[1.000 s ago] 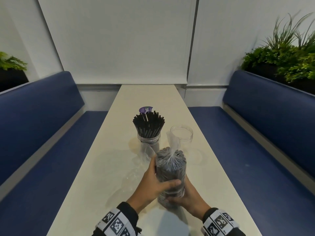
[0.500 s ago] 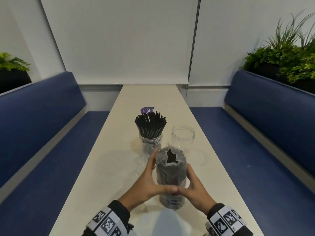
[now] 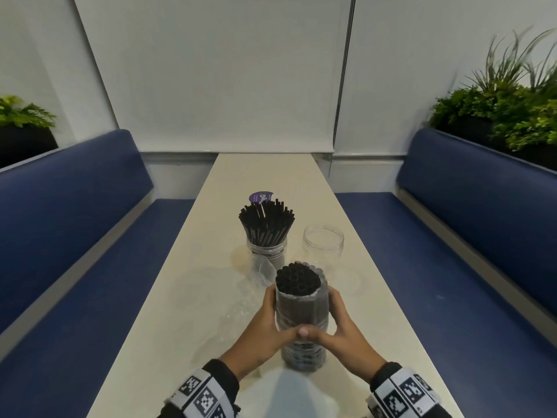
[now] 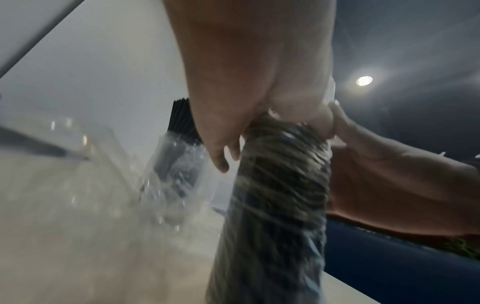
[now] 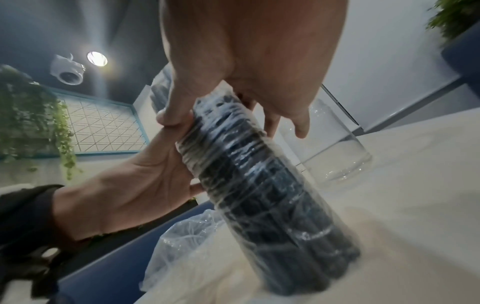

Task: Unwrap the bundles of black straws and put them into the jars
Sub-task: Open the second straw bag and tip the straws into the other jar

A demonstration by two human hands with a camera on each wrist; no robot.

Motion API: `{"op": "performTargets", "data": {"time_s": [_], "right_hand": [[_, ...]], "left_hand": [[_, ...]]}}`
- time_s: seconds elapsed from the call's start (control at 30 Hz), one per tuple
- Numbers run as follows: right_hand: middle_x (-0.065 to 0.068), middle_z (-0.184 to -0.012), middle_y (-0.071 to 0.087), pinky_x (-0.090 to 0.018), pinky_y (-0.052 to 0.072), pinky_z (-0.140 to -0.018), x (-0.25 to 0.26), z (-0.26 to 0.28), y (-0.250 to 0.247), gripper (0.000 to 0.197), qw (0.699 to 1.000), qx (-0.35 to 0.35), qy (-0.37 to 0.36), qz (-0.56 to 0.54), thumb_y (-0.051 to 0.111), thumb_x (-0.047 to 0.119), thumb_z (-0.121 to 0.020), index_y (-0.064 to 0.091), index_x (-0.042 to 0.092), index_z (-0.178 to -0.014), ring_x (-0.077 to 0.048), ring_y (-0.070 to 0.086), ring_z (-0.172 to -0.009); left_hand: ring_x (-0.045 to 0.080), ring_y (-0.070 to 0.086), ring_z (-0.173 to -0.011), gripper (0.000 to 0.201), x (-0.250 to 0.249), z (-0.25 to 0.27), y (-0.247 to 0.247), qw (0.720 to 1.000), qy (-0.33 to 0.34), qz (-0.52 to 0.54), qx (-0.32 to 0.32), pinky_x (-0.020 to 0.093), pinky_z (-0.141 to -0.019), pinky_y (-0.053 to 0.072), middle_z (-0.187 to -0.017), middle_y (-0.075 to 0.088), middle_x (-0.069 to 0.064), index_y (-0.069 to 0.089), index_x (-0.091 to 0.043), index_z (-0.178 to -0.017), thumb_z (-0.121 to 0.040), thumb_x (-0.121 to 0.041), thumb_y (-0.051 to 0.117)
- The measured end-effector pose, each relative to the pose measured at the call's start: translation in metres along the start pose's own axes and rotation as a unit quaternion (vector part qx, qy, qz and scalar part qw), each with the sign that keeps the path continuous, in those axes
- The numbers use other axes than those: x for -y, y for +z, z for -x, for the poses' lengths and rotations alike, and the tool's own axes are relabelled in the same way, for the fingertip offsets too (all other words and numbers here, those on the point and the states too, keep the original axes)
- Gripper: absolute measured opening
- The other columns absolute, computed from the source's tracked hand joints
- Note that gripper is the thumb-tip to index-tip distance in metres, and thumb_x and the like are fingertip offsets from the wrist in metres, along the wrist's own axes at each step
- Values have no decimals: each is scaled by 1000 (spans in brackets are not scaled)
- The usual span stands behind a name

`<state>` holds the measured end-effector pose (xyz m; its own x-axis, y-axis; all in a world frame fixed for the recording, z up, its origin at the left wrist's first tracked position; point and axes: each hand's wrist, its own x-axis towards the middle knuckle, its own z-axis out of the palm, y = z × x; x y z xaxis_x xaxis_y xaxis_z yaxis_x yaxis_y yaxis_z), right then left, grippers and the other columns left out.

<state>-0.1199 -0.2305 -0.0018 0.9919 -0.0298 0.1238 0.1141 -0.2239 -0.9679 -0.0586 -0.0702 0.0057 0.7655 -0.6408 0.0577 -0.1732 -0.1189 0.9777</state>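
A bundle of black straws (image 3: pixel 300 309) in clear plastic wrap stands upright on the table (image 3: pixel 168 312), its bare straw tops showing above the rolled-down wrap. My left hand (image 3: pixel 265 324) and right hand (image 3: pixel 337 321) grip it from both sides, thumbs meeting at the front. In the left wrist view the bundle (image 4: pixel 275 205) runs down from my fingers (image 4: pixel 221 156). In the right wrist view the bundle (image 5: pixel 259 185) leans on the table. Behind stand a jar full of black straws (image 3: pixel 266 236) and an empty clear jar (image 3: pixel 323 245).
An empty crumpled plastic wrap (image 3: pixel 247 297) lies left of the bundle, also seen as loose plastic (image 5: pixel 182 242) in the right wrist view. A purple round label (image 3: pixel 260 197) lies behind the full jar. Blue benches (image 3: pixel 75 236) flank the table.
The knotted top of the wrap has opened and the plastic has slid down, baring the straw tops. Both hands have shifted to clasp the bundle's middle.
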Motion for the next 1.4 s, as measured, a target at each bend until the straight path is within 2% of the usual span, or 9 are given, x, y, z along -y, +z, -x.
{"op": "performTargets", "data": {"time_s": [0.1,0.2,0.33,0.43,0.7,0.87,1.0,1.23,1.4], "right_hand": [[28,-137,37,-17,34,-106,4,0,-5,83,999,8,3,39,72,59,-60,28,47,-130,11,34,-127],[48,-130,28,1,31,-94,13,-3,-5,95,999,-5,-25,23,72,58,-60,17,46,-136,24,27,-123],[22,-135,42,-3,39,-88,3,-1,3,74,999,10,-12,-34,69,25,-77,24,33,-135,14,44,-118],[12,-135,44,-5,41,-87,-7,1,3,71,999,28,18,-41,67,29,-75,25,33,-132,11,49,-114],[15,-125,54,-9,47,-79,0,-7,-10,82,999,-1,39,8,70,46,-69,21,38,-134,6,57,-107],[5,-99,63,-26,56,-69,35,-29,-31,70,993,-112,35,25,65,53,-67,21,28,-115,-15,68,-82],[-2,-69,62,-19,46,-40,55,-61,-65,46,986,-146,76,22,49,48,-85,24,16,-107,-6,59,-43],[-17,-97,61,-30,52,-54,76,-107,-117,47,980,-66,187,17,46,46,-89,45,7,-116,-27,62,-76],[-30,-106,65,-26,59,-59,92,-120,-128,24,990,-15,138,-16,57,14,-87,62,0,-106,-33,66,-84]], "left_hand": [[-34,36,-108,89,-11,-1,-9,1000,21,-10,17,-5,-83,36,-129,34,-31,18,-46,-128,-71,-13,78],[-28,26,-123,117,-14,-4,-12,999,34,-9,14,-4,-91,32,-140,22,-33,-7,-44,-141,-68,-14,81],[-26,44,-109,89,-7,-2,3,999,23,23,17,1,-83,41,-134,37,-23,12,-38,-135,-77,-6,72],[-25,49,-104,72,5,0,10,999,3,36,18,2,-80,44,-127,42,-21,24,-39,-123,-78,-7,71],[-7,53,-116,95,4,-15,4,999,-21,30,39,13,-91,48,-137,47,-12,13,-37,-139,-71,-27,79],[-10,51,-116,82,-21,-34,-5,995,28,99,14,18,-90,51,-134,37,-26,14,-52,-135,-78,-27,68],[9,35,-135,58,-48,-50,-15,996,58,62,18,22,-94,49,-151,26,-11,44,-50,-120,-91,1,44],[7,27,-139,90,-81,-88,-26,972,99,-127,172,20,-109,35,-147,22,-18,21,-44,-140,-77,3,66],[2,46,-125,79,-105,-119,-34,989,112,-51,83,18,-104,38,-138,44,-11,28,-38,-137,-79,-4,69]]}}
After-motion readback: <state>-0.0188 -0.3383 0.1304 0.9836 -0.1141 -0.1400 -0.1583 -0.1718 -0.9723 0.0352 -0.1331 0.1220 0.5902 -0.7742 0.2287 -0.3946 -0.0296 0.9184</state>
